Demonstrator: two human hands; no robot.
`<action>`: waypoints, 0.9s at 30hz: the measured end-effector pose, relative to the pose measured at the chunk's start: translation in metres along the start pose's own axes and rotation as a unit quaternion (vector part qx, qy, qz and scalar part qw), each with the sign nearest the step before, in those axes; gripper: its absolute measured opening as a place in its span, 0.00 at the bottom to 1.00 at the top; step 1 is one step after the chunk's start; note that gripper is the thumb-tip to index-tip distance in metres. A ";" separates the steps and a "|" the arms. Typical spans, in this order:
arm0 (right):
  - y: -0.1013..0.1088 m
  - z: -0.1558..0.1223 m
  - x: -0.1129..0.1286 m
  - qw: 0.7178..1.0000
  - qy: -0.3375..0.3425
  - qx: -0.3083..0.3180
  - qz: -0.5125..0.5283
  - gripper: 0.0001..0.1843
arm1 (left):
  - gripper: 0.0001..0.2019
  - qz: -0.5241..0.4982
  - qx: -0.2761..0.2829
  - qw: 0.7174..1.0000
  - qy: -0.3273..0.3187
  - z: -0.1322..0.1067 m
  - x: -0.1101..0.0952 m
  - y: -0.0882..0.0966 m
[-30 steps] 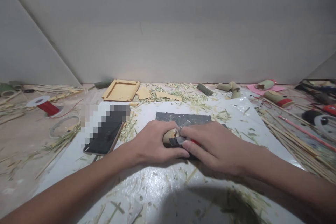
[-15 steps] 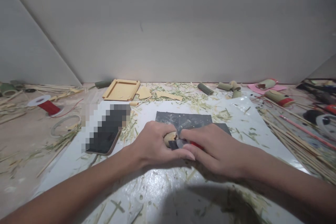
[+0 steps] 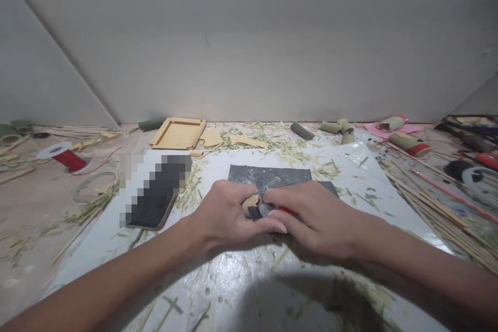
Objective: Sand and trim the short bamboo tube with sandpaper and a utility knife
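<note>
Low over the white sheet, my left hand [image 3: 225, 212] is closed around a short pale bamboo piece [image 3: 249, 205], only one end of which shows. My right hand [image 3: 322, 218] grips a small tool with a red handle [image 3: 287, 210]. Its grey metal part [image 3: 266, 209] lies against the dark opening of the bamboo, and its exact kind is mostly hidden by the fingers. Both thumbs meet at the tool. Behind and partly under the hands lies dark grey sandpaper [image 3: 270, 175], dusted with pale powder.
Left of my hands lies a phone [image 3: 159, 202], partly pixelated. Farther left stand a red thread spool [image 3: 70, 161] and a tape roll [image 3: 95, 187]. A yellow tray [image 3: 177, 135], bamboo tubes [image 3: 302, 131] and shavings lie toward the wall. Thin sticks [image 3: 443, 218] fill the right side.
The view has shifted slightly. Both hands keep their hold on the bamboo piece and the red-handled tool, with hardly any movement between them.
</note>
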State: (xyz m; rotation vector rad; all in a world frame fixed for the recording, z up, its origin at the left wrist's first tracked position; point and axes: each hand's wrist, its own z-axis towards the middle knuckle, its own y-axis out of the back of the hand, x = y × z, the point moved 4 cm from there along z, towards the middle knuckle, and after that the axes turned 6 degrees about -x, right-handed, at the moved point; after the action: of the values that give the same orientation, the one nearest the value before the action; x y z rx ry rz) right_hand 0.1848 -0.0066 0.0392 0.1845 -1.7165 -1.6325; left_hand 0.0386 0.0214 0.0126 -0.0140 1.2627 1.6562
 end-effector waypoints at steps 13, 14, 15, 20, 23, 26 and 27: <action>0.002 0.002 -0.007 0.989 0.009 -0.135 -0.050 0.13 | 0.23 -0.101 0.050 0.986 0.121 0.011 0.008 0.002; 0.005 0.002 -0.009 0.987 0.002 -0.152 -0.059 0.14 | 0.22 -0.117 0.055 0.983 0.130 0.011 0.009 0.001; 0.008 0.002 -0.010 0.984 -0.012 -0.165 -0.062 0.14 | 0.21 -0.132 0.058 0.980 0.141 0.011 0.010 0.001; 0.012 0.004 -0.014 0.995 -0.043 -0.094 -0.003 0.17 | 0.20 -0.150 0.054 0.973 0.168 0.009 0.014 0.002; 0.003 0.005 -0.009 1.000 -0.008 -0.010 0.011 0.18 | 0.22 -0.128 0.045 0.982 0.133 0.008 0.013 0.003; 0.000 0.004 -0.004 1.000 0.003 0.011 0.018 0.18 | 0.23 -0.132 0.057 0.984 0.102 0.008 0.011 0.001; -0.001 0.003 -0.003 1.000 0.006 0.012 0.022 0.17 | 0.23 -0.133 0.058 0.985 0.093 0.008 0.010 0.001</action>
State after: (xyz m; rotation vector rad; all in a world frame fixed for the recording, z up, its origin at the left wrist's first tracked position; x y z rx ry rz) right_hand 0.1850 -0.0024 0.0376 0.1672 -1.7191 -1.5776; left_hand 0.0371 0.0338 0.0118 -0.2612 1.4286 1.3729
